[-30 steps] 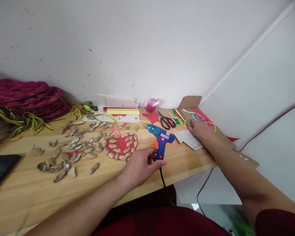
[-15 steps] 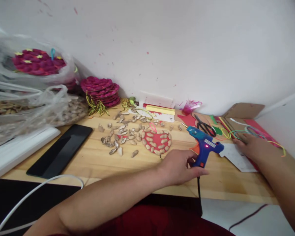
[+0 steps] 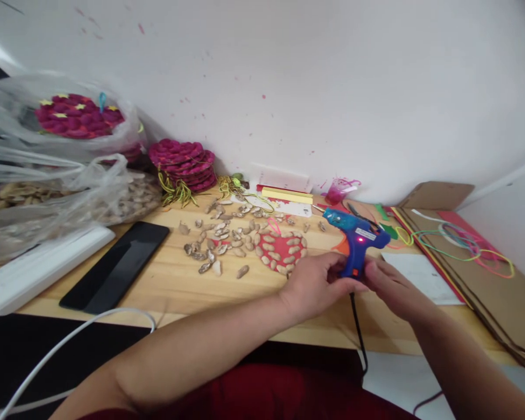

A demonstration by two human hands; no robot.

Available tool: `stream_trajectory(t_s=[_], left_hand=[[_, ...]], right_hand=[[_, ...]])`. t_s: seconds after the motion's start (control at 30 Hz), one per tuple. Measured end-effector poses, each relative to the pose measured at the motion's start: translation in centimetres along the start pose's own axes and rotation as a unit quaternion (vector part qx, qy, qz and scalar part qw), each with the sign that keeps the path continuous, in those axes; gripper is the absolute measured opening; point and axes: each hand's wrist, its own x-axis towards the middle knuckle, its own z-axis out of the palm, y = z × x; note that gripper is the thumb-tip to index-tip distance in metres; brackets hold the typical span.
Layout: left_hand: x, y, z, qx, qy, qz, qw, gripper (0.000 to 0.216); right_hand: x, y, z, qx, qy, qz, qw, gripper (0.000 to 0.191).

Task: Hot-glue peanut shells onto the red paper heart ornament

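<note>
Clear, crinkled plastic bag [image 3: 74, 171] holds rough tan shells [image 3: 135, 189]; ridged peanuts [image 3: 294, 249] stud a red heart [image 3: 282, 247]; rightward, your left hand [image 3: 312, 289] clamps a blue plastic glue gun [image 3: 359, 242]; your right hand [image 3: 398, 290] meets its handle, grip unclear.

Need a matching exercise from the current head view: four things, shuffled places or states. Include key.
1. Glue gun
2. Black flat device
3. Red heart
4. Plastic cup

A. Lying beside the long white bar
B. Pink-stained, near the wall
C. Gripped in the left hand
D. Lying flat, with peanut shells on it

Pairs: 1-C, 2-A, 3-D, 4-B
</note>
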Motion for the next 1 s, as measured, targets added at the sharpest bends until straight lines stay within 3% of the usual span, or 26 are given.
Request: stream_trajectory(t_s=[0.27,0.57,0.77,0.93,1.0], left_hand=[[0.6,0.3,-0.6,-0.027,0.048,0.014,0.998,0.044],[1.0,0.4,-1.4,0.023,0.102,0.093,0.99,0.026],[1.3,0.2,-1.3,0.057,0.125,0.092,0.986,0.028],[0.9,0.0,-1.0,0.11,0.142,0.195,0.964,0.022],[0.6,0.0,-0.9,0.16,0.104,0.245,0.951,0.023]], right_hand=[[2.6,-0.8,3.5,0.182,-0.034,0.037,0.982,0.038],[4.6,-2.6,4.6,0.214,-0.019,0.059,0.975,0.028],[6.0,-2.9,4.7,0.201,-0.03,0.053,0.978,0.023],[7.0,-2.6,3.1,0.199,0.05,0.044,0.978,0.017],[7.0,-2.3,2.6,0.201,0.088,0.045,0.975,0.014]])
